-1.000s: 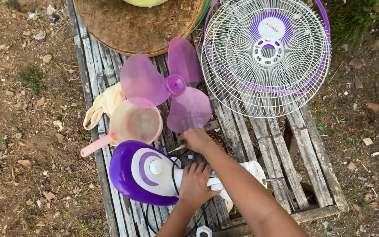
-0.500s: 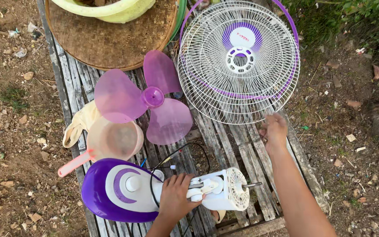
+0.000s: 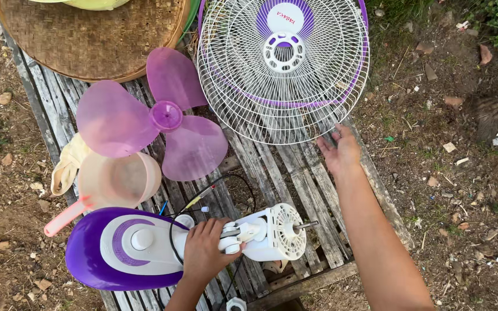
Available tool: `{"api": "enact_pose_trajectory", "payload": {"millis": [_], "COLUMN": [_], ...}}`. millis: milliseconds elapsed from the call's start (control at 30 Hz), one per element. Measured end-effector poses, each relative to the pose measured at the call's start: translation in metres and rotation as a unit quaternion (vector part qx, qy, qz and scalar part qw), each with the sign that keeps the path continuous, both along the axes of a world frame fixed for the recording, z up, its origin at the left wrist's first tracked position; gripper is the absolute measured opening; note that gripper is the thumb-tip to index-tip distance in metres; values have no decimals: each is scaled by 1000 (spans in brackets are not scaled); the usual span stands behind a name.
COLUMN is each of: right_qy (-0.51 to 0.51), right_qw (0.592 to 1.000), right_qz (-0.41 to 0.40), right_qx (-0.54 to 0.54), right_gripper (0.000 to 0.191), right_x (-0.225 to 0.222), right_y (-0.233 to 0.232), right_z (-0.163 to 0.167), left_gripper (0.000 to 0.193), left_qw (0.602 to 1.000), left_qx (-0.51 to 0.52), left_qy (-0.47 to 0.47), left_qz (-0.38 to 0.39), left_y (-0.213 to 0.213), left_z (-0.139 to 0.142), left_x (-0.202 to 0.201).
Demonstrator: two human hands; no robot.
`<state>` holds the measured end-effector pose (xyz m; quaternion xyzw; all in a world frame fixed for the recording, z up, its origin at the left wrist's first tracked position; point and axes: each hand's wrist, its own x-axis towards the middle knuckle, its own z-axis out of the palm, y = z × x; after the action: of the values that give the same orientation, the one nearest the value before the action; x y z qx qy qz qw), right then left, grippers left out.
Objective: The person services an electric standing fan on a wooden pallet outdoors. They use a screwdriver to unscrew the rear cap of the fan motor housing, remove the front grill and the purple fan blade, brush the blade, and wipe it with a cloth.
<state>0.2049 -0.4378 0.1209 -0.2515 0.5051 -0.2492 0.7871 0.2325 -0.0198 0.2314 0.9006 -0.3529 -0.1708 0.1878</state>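
Two hands work over a slatted wooden worktop (image 3: 312,190) set on bare dirt. Its right edge runs diagonally just beside the right hand (image 3: 341,151), and its near edge lies just past the fan motor (image 3: 272,231), so little room is left on those two sides. The widest bare stretch of slats lies between the motor and the wire fan guard (image 3: 283,69).

That right hand is stretched forward from a long, straight forearm, palm down, its fingers spread and holding nothing; the fingertips are at the lower rim of the guard, and I cannot tell whether they touch it. The guard lies flat at the far right of the worktop, its far rim overhanging the ground.

Closer in, the left hand (image 3: 206,250) has its fingers curled around the white neck where the motor joins the purple and white fan base (image 3: 116,250), wrist bent inward. The base lies on its side at the near left corner, and a black cord (image 3: 214,187) loops above it.

A pink fan blade (image 3: 157,124) lies mid-left, a pink scoop (image 3: 110,184) touching its lower edge, and a woven tray (image 3: 93,40) fills the far left.
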Motion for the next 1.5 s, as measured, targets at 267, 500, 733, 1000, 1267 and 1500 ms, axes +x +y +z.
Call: {"api": "enact_pose_trajectory", "payload": {"millis": [267, 500, 733, 1000, 1267, 1500], "right_qy": [9, 19, -19, -47, -102, -106], "right_qw": [1000, 999, 996, 971, 977, 966], "right_qz": [-5, 43, -68, -216, -186, -192], "right_qx": [-6, -20, 60, 92, 25, -134], "right_gripper": [32, 36, 59, 62, 58, 49], "right_x": [4, 4, 19, 27, -6, -96], "right_y": [-4, -11, -16, -15, -1, 19], "right_z": [4, 7, 20, 33, 95, 172], "left_gripper": [60, 61, 63, 62, 68, 71], "left_qw": [1000, 1000, 999, 998, 995, 994], "left_qx": [-10, -10, -8, -40, -52, -63], "left_qy": [-18, -20, -29, -35, -63, -74], "left_qz": [8, 18, 23, 33, 62, 54], "left_y": [-6, -8, -12, -10, -5, 3], "left_z": [2, 1, 0, -6, -15, -12], "left_x": [-5, -10, -8, -10, -11, -19]}}
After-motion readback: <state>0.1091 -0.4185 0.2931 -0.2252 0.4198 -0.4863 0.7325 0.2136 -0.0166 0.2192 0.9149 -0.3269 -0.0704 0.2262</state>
